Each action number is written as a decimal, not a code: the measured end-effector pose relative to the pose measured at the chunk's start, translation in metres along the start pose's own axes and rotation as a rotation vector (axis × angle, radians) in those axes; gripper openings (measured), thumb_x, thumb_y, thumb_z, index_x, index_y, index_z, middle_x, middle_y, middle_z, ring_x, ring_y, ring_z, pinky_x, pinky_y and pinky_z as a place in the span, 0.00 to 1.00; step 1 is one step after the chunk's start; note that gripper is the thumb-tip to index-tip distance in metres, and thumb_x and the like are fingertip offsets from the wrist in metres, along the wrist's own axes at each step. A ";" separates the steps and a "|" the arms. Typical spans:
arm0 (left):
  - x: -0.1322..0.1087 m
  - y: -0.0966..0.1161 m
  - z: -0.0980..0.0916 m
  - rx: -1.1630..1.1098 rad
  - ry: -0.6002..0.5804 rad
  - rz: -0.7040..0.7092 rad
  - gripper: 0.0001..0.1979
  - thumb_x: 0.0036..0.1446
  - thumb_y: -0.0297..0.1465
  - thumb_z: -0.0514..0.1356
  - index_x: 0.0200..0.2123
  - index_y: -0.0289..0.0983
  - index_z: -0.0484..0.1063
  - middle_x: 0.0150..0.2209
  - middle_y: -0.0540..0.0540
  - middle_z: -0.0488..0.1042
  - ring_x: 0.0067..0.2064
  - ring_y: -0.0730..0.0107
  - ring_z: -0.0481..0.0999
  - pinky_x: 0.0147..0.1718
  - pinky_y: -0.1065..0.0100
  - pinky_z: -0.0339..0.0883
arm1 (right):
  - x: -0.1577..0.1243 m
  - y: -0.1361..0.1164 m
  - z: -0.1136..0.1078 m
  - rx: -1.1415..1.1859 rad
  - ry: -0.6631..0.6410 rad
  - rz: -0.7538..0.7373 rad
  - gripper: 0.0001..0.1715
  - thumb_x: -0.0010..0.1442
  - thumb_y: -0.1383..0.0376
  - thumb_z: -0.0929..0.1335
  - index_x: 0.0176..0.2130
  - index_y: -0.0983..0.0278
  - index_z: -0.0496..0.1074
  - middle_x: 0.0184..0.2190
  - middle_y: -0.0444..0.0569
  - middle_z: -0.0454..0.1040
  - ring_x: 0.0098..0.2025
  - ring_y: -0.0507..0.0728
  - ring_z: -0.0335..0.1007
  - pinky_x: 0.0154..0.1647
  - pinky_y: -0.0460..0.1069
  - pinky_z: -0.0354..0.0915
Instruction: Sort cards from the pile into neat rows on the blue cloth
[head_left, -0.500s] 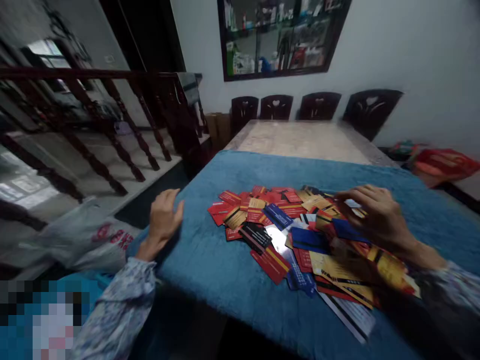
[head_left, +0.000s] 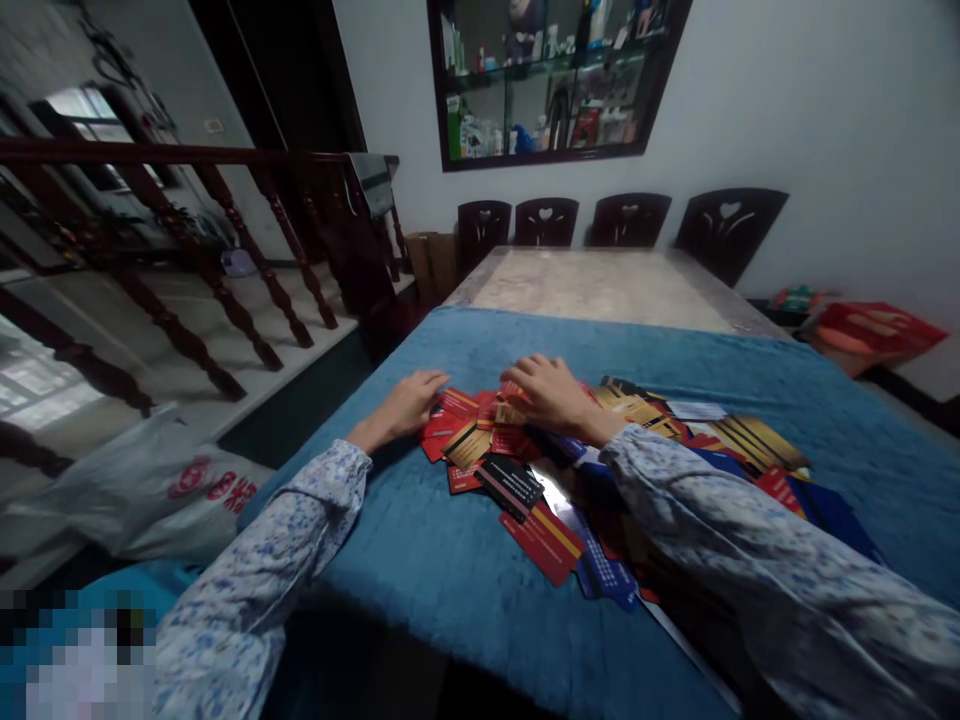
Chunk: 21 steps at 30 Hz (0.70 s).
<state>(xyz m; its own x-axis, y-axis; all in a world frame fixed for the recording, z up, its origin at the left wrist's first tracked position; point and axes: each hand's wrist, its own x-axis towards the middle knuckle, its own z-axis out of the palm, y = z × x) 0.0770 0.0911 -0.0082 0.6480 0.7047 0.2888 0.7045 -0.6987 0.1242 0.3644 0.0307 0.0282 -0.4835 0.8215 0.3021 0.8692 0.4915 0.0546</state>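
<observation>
Nearer me than my half-spread right hand (head_left: 551, 393) lies a black rectangular plastic card (head_left: 514, 478); beside my loosely curved left hand (head_left: 405, 406), overlapping red plastic cards (head_left: 458, 404). I can't tell either grip; a flat, light touch should slide them cleanly.

Long, loose whitish sleeves (head_left: 292, 540) with a scattered blue floral print and wrinkled cuffs (head_left: 355, 462)
</observation>
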 end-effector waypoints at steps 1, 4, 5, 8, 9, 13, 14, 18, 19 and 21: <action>0.002 -0.002 0.001 -0.017 -0.033 0.026 0.25 0.61 0.22 0.56 0.61 0.34 0.70 0.63 0.33 0.71 0.62 0.53 0.72 0.62 0.50 0.67 | 0.005 -0.005 0.001 0.005 -0.042 0.002 0.18 0.68 0.62 0.66 0.56 0.61 0.74 0.54 0.58 0.76 0.53 0.64 0.64 0.45 0.54 0.55; 0.007 -0.005 0.004 -0.068 -0.123 0.091 0.27 0.57 0.20 0.58 0.61 0.35 0.70 0.62 0.34 0.72 0.63 0.53 0.71 0.62 0.51 0.67 | 0.019 -0.016 0.006 0.029 -0.127 0.001 0.21 0.68 0.58 0.67 0.58 0.61 0.73 0.56 0.59 0.74 0.55 0.66 0.64 0.47 0.55 0.57; 0.008 -0.005 0.004 -0.080 -0.144 0.104 0.28 0.56 0.19 0.58 0.61 0.35 0.71 0.62 0.35 0.73 0.63 0.54 0.71 0.63 0.52 0.66 | 0.024 -0.019 0.008 0.038 -0.150 0.010 0.22 0.68 0.57 0.67 0.58 0.61 0.73 0.56 0.59 0.74 0.56 0.66 0.63 0.48 0.56 0.57; 0.012 -0.005 0.004 -0.112 -0.191 0.131 0.30 0.51 0.17 0.58 0.59 0.37 0.72 0.61 0.37 0.73 0.63 0.54 0.71 0.63 0.53 0.65 | 0.034 -0.026 0.016 0.069 -0.204 0.018 0.24 0.69 0.53 0.66 0.59 0.61 0.72 0.57 0.59 0.74 0.57 0.68 0.63 0.50 0.57 0.59; 0.013 -0.004 0.003 -0.125 -0.207 0.140 0.30 0.50 0.17 0.58 0.58 0.37 0.73 0.61 0.38 0.74 0.62 0.54 0.72 0.62 0.53 0.66 | 0.037 -0.029 0.018 0.077 -0.217 0.016 0.24 0.69 0.53 0.65 0.59 0.61 0.72 0.57 0.59 0.73 0.57 0.68 0.63 0.50 0.58 0.59; 0.018 -0.004 -0.001 -0.160 -0.255 0.151 0.29 0.50 0.17 0.57 0.55 0.37 0.75 0.56 0.39 0.77 0.58 0.54 0.74 0.58 0.57 0.67 | 0.046 -0.035 0.026 0.092 -0.250 -0.003 0.24 0.69 0.53 0.65 0.58 0.61 0.73 0.57 0.60 0.73 0.58 0.68 0.63 0.53 0.60 0.61; 0.020 -0.005 -0.002 -0.162 -0.265 0.148 0.28 0.50 0.18 0.57 0.55 0.37 0.76 0.55 0.39 0.77 0.57 0.54 0.75 0.57 0.58 0.68 | 0.048 -0.035 0.028 0.095 -0.259 -0.005 0.25 0.68 0.52 0.66 0.58 0.62 0.73 0.57 0.60 0.73 0.59 0.68 0.63 0.53 0.61 0.61; 0.026 -0.010 -0.002 -0.162 -0.299 0.153 0.25 0.53 0.21 0.59 0.54 0.38 0.77 0.53 0.41 0.79 0.54 0.55 0.76 0.55 0.60 0.68 | 0.053 -0.036 0.028 0.117 -0.331 0.015 0.26 0.66 0.49 0.68 0.55 0.62 0.76 0.56 0.60 0.74 0.59 0.69 0.66 0.55 0.62 0.63; 0.027 -0.011 -0.001 -0.158 -0.305 0.155 0.23 0.54 0.22 0.59 0.54 0.39 0.77 0.53 0.41 0.79 0.54 0.55 0.75 0.55 0.60 0.67 | 0.054 -0.036 0.027 0.128 -0.353 0.027 0.26 0.66 0.49 0.68 0.54 0.62 0.77 0.56 0.60 0.75 0.59 0.69 0.67 0.54 0.61 0.64; 0.029 -0.014 0.002 -0.140 -0.312 0.153 0.21 0.58 0.24 0.58 0.54 0.39 0.77 0.54 0.40 0.78 0.55 0.55 0.74 0.55 0.59 0.67 | 0.055 -0.035 0.026 0.158 -0.381 0.046 0.24 0.66 0.49 0.68 0.52 0.62 0.78 0.56 0.59 0.75 0.58 0.68 0.69 0.53 0.59 0.65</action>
<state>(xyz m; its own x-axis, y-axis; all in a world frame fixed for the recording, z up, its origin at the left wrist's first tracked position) 0.0859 0.1214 -0.0032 0.8149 0.5794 0.0133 0.5604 -0.7936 0.2368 0.3042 0.0663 0.0185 -0.4738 0.8775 -0.0744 0.8787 0.4655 -0.1061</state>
